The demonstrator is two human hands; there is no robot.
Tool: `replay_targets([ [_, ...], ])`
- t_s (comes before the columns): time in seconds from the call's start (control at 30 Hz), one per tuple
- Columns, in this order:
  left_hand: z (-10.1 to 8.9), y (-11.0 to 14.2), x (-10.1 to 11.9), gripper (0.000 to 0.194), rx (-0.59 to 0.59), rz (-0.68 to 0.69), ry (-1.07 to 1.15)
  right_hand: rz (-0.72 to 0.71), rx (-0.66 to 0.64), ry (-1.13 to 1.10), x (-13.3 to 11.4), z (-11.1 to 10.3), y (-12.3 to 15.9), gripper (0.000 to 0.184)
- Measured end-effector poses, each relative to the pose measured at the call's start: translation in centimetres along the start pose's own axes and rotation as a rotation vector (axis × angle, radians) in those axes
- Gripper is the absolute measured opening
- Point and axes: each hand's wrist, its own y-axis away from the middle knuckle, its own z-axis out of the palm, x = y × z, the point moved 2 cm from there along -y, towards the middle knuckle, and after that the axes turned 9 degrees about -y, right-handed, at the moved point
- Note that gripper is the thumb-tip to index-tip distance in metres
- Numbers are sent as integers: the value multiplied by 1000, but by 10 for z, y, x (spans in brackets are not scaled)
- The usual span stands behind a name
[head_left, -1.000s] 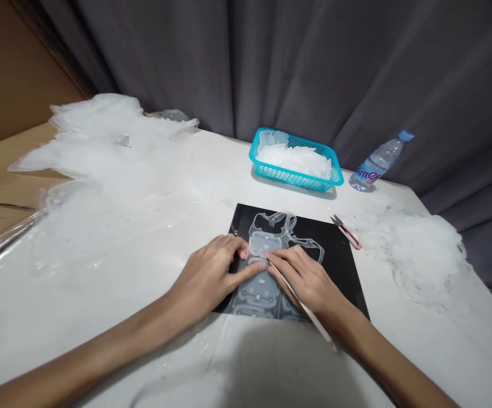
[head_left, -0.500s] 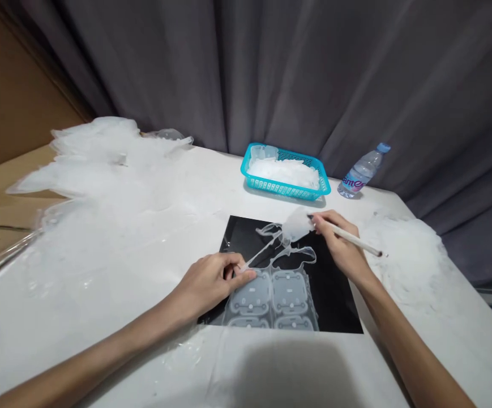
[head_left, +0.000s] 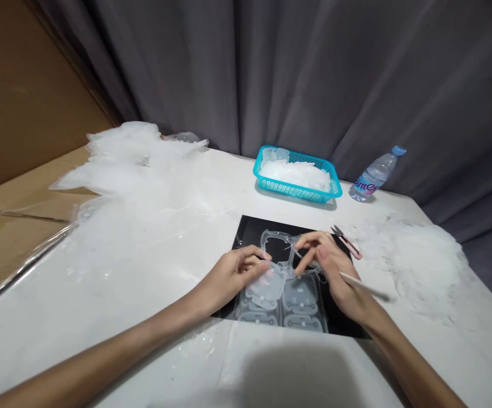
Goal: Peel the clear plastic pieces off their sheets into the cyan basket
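My left hand point(head_left: 241, 275) pinches a loose frosted plastic piece point(head_left: 266, 289) by its upper edge, above a translucent moulded sheet point(head_left: 300, 294). The sheet has several rounded rectangular shapes and lies on a black board point(head_left: 252, 229). Behind my fingers stands a thin clear cut-out frame of plastic point(head_left: 266, 235). My right hand point(head_left: 333, 269) is closed around a slim white pen-like tool point(head_left: 364, 287), which points back over the wrist; its front end is hidden. The right index and thumb are close to the clear strips at the sheet's upper edge.
Pink-handled snips point(head_left: 350, 243) lie beyond my right hand. A turquoise basket point(head_left: 296, 195) with frosted pieces and a water bottle point(head_left: 373, 177) stand at the back. Translucent sheets point(head_left: 122, 164) are heaped at left, clear scraps point(head_left: 428, 266) at right. Cardboard point(head_left: 20, 175) borders the left side.
My right hand has come down and nearer to the left. The left hand now holds a frosted piece over the sheet instead of a clear strip. Pink snips have come into sight. The view has shifted slightly.
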Motion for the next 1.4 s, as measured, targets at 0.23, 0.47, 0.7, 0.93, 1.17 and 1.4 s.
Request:
replay_targets([
  [0.23,4,6,-1,33,42,160,-231,82,-155,102,16,30,-23,11],
  [0.47,3,5,0,30,65,182,-192,232,-112,-57,22,34,-24,11],
  [0.7,18,34,6,14,106,250,-500,249,-147,144,34,26,-42,14],
  [0.93,14,45,5,21,72,344,-538,139,-10,422,48,18,-59,11],
  [1.17,-9,15,15,36,37,34,-48,-34,151,352,21,-6,-23,12],
  [1.4,-1,7,9,33,25,49,184,195,27,-36,14,21,9,10],
])
